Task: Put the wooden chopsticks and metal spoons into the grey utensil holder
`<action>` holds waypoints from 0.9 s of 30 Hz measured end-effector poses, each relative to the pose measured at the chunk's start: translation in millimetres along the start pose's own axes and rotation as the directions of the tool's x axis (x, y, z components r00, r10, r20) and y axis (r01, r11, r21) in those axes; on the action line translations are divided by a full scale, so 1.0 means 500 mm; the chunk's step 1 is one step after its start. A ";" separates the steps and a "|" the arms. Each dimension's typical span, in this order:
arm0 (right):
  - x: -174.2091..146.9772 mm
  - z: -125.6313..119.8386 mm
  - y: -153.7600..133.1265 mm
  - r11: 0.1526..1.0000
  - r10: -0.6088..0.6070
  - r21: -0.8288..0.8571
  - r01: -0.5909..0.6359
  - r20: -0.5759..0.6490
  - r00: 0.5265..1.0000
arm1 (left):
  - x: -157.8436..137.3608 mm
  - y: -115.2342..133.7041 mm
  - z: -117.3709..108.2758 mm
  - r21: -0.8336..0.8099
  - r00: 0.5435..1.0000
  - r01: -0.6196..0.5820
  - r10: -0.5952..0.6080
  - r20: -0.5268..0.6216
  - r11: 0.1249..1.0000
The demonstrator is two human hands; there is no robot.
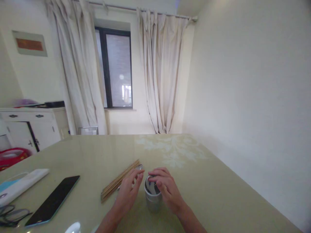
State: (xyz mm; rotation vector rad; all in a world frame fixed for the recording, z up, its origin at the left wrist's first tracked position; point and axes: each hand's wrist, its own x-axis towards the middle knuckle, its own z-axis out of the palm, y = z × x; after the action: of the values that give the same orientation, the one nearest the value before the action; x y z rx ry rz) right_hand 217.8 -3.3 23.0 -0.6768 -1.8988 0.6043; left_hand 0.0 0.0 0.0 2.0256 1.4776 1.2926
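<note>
- The right hand (167,189) is resting over the open mouth of a small metal cup (153,196), fingers curled narrow across the rim and touching it; it looks more like steadying than a full grasp.
- The cup is standing upright on the pale green table (218,181), near the front edge, between the two hands.
- The left hand (128,194) is lying just beside the cup, fingers loosely extended and narrow, the tips reaching toward something small and shiny (139,167) (too blurred to name) at the end of the bundle of thin wooden sticks (119,180). Whether it is gripping anything, I cannot tell.
- The sticks are lying flat in a tidy diagonal bundle, just left of the cup.
- Judging from this, keeping the right hand pressing lightly downward is what is keeping the cup from tipping.
- A dark phone (53,200) is lying well apart on the left.
</note>
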 end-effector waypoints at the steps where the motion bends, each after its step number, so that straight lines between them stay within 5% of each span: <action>1: 0.000 -0.002 -0.002 0.998 -0.038 -0.040 0.038 0.015 0.999 | -0.004 0.013 0.006 -0.073 1.000 -0.024 0.024 0.002 0.997; 6: -0.003 -0.011 -0.011 0.968 -0.179 -0.166 0.186 0.055 0.982 | -0.016 0.038 0.018 -0.203 0.998 -0.003 0.014 0.056 0.979; 12: -0.005 -0.006 -0.021 0.979 -0.132 -0.148 0.137 0.047 0.990 | -0.027 0.027 0.019 -0.319 0.978 0.195 -0.158 0.139 0.927; 18: -0.010 -0.012 -0.020 0.986 -0.081 -0.138 0.091 0.080 0.994 | -0.052 -0.004 0.046 -0.468 0.928 0.225 -0.041 0.371 0.855; 23: -0.021 -0.019 -0.002 0.995 -0.053 -0.078 0.056 0.034 0.998 | -0.046 -0.011 0.050 -0.458 0.916 0.220 -0.021 0.400 0.861; 27: -0.022 -0.018 0.021 0.999 -0.046 -0.007 0.045 -0.116 0.992 | -0.038 0.012 0.035 -0.472 0.908 0.202 0.018 0.419 0.858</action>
State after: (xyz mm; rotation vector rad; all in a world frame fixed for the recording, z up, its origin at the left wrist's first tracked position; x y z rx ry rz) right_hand 232.0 -2.4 12.5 -0.6555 -1.8034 0.5211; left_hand 16.6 -15.2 -14.3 1.7047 0.9063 0.9938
